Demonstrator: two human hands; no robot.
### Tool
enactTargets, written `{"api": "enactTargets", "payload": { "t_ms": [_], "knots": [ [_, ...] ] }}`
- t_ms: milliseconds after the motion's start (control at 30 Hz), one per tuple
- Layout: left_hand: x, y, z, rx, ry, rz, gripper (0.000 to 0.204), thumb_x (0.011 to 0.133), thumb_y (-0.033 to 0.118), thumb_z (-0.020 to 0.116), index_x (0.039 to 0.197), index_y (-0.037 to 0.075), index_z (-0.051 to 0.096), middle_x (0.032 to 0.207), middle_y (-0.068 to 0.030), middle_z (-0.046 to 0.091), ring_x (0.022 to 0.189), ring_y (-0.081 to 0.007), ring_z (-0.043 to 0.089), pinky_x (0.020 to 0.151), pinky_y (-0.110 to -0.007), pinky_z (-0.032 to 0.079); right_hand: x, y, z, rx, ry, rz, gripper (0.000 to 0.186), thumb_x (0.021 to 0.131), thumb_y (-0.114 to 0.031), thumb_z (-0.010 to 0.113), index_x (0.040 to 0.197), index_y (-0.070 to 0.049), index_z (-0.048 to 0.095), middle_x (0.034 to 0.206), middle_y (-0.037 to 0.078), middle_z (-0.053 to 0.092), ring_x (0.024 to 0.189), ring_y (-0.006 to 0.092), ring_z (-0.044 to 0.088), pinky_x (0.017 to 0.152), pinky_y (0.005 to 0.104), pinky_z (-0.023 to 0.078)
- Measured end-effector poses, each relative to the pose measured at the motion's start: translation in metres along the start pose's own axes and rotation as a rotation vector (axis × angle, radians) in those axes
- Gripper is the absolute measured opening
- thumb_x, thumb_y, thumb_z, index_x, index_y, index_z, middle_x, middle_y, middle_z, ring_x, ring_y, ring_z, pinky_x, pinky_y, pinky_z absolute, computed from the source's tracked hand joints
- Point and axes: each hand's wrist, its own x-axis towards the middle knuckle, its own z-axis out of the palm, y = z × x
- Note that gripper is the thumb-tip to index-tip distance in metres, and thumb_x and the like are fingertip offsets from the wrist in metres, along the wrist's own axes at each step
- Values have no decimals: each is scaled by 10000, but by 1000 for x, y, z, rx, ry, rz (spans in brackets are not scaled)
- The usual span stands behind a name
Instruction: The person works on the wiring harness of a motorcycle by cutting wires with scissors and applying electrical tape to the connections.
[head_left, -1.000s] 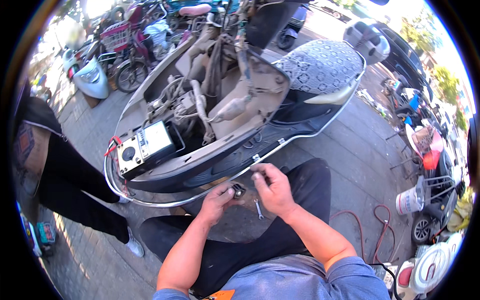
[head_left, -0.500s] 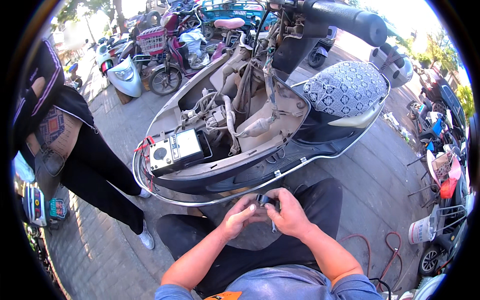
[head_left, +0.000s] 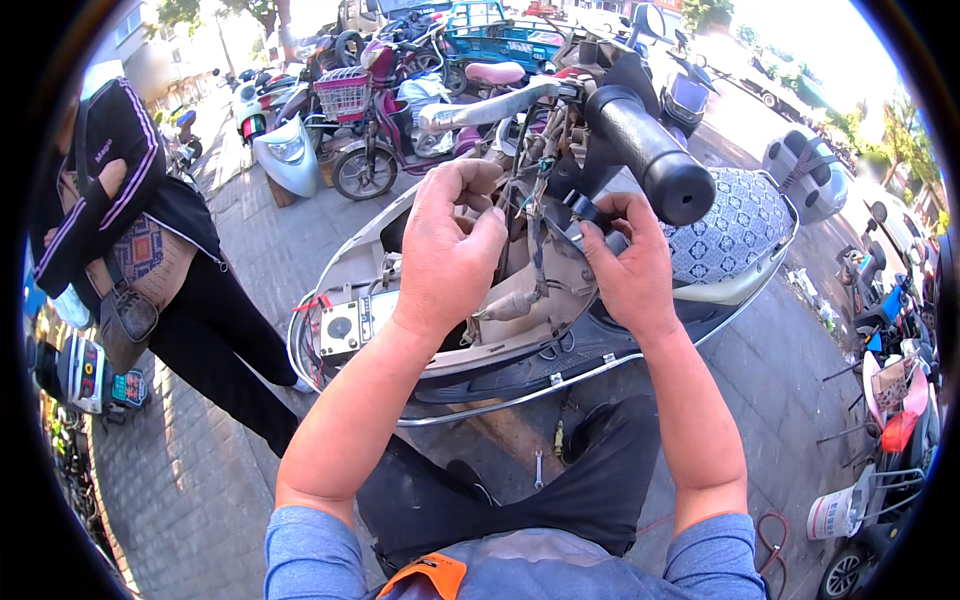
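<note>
My right hand [head_left: 635,262] is closed on a black ring-shaped part [head_left: 584,208], held up between thumb and fingers near the black handlebar grip [head_left: 660,160]. My left hand [head_left: 448,250] is raised level with it, left of the upright wire bundle [head_left: 540,220]. Its fingers curl toward the thumb; whatever they pinch, if anything, is too small to make out. Below both hands sits the stripped front of an electric scooter, its beige body shell [head_left: 545,310] opened up with wiring exposed. The left forearm and hand cover part of that shell.
A meter box [head_left: 345,325] with red leads rests on the shell's left end. A wrench [head_left: 539,470] lies on the paving between my feet. Someone in a dark jacket [head_left: 120,170] stands at left, arms folded. A patterned seat [head_left: 735,225] and white bucket [head_left: 832,513] are on the right.
Both hands have risen from my lap to the scooter's wiring and moved apart. The black ring-shaped part came up in my right hand. My view has shifted, showing more of the handlebar.
</note>
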Motion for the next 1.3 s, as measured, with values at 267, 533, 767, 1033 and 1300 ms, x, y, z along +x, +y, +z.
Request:
{"api": "enactTargets", "payload": {
  "t_ms": [267, 533, 767, 1033, 1300],
  "knots": [
    [30, -7, 0, 333, -201, 127, 442, 877, 193, 795, 1285, 29, 741, 1222, -119, 701, 1090, -238, 685, 923, -383, 575, 17, 10, 13, -164, -20, -258, 312, 891, -79, 823, 1155, -35, 662, 1081, 133, 670, 1040, 366, 656, 959, 447, 523],
    [43, -16, 6, 399, -213, 96, 248, 932, 155, 847, 1130, 15, 797, 890, -84, 734, 883, -232, 712, 852, -392, 575, 25, 24, 35, -139, -26, -320, 316, 873, -29, 816, 1150, -48, 665, 1162, 137, 671, 1136, 398, 644, 1000, 500, 502],
    [51, -13, 4, 411, -271, 79, 325, 915, 257, 855, 1173, 61, 819, 1081, -158, 756, 960, -323, 741, 872, -427, 589, 23, 11, 35, 0, -106, -210, 328, 886, 34, 772, 1177, -46, 643, 1177, 160, 665, 1092, 428, 683, 930, 503, 552],
    [68, -28, 12, 500, -347, 140, 333, 949, 327, 810, 1106, 34, 839, 1036, -208, 757, 1000, -405, 739, 896, -496, 579, 20, 14, 35, 26, -65, -171, 327, 904, 88, 719, 1184, -28, 597, 1188, 169, 634, 1126, 410, 654, 994, 477, 531],
    [82, -39, 11, 411, -467, -88, 397, 1012, 392, 751, 1089, 8, 813, 992, -239, 778, 933, -407, 753, 877, -477, 590, 19, 10, 33, 0, -98, -180, 300, 912, 112, 703, 1154, -10, 574, 1141, 161, 608, 1077, 380, 635, 996, 442, 518]
  ]
}}
